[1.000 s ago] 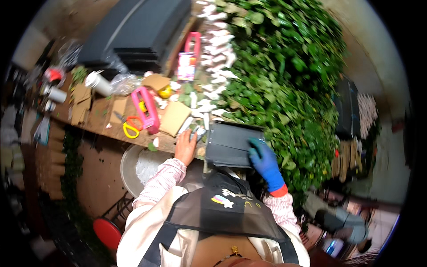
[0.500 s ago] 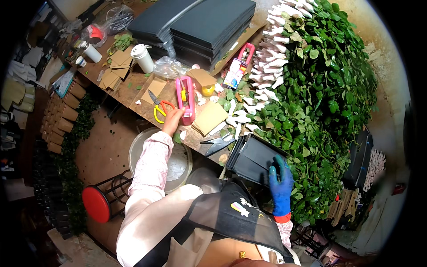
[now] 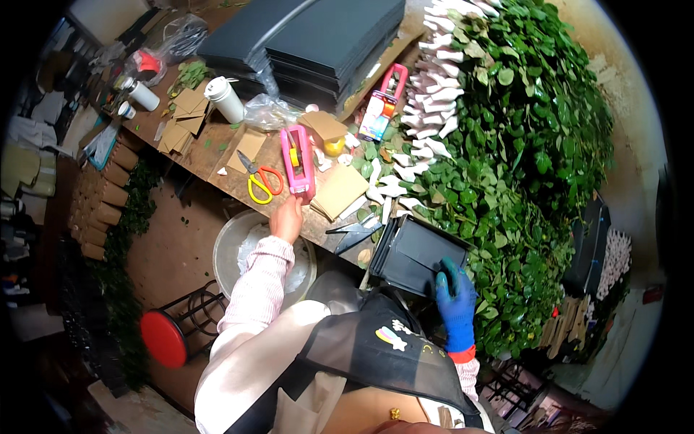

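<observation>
My bare left hand [image 3: 286, 219] is closed in a pinch at the near end of a pink tape dispenser [image 3: 306, 170]. What its fingertips hold is too small to make out. Scissors [image 3: 261, 181] with red and yellow handles lie just left of the dispenser. My right hand [image 3: 455, 302], in a blue glove with greenish fingertips, rests at the right side of a black shallow tray [image 3: 408, 249]. Its visible fingers are stretched out and apart. Between the hands, black-handled shears [image 3: 354, 233] and tan cards [image 3: 340, 192] lie on the wooden table [image 3: 235, 186].
Leafy stems with white-wrapped heads [image 3: 520, 166] are heaped on the right. Black sheets [image 3: 311, 43] are stacked at the back, near a white bottle [image 3: 225, 101] and a second pink dispenser [image 3: 394, 81]. A bin [image 3: 219, 249] and red stool [image 3: 165, 338] stand below left.
My left hand has drawn back from beside the scissors to the dispenser's near end. The right hand stays at the tray, and the view has shifted slightly.
</observation>
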Demonstrator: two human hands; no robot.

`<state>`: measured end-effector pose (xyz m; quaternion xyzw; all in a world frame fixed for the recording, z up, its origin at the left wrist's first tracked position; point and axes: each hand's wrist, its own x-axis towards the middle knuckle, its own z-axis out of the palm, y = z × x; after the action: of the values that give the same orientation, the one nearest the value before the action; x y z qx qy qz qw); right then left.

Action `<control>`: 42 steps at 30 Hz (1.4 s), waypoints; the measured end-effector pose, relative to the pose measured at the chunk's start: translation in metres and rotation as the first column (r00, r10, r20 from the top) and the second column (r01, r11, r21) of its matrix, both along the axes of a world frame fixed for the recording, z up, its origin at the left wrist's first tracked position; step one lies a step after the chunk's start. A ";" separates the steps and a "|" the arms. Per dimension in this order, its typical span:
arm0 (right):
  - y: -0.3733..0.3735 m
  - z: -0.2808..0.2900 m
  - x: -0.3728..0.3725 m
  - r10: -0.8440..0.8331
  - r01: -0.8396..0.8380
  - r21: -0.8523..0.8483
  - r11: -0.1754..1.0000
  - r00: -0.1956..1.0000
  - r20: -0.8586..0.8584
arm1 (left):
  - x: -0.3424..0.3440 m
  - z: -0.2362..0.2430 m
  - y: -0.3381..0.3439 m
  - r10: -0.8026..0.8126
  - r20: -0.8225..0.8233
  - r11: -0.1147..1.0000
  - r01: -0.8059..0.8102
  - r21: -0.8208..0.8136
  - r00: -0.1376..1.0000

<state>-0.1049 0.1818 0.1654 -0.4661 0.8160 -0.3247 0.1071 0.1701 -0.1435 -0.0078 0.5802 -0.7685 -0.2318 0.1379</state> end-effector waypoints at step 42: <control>-0.183 -0.106 0.098 0.282 -0.379 -0.148 0.914 0.328 0.902 | 0.003 0.081 0.083 0.507 -0.639 0.729 0.108 0.676 0.578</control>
<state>-0.0071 -0.0010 0.0590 -0.3638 0.5258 -0.4590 0.6168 0.1729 -0.0601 0.0728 0.5134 -0.4158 -0.6965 0.2800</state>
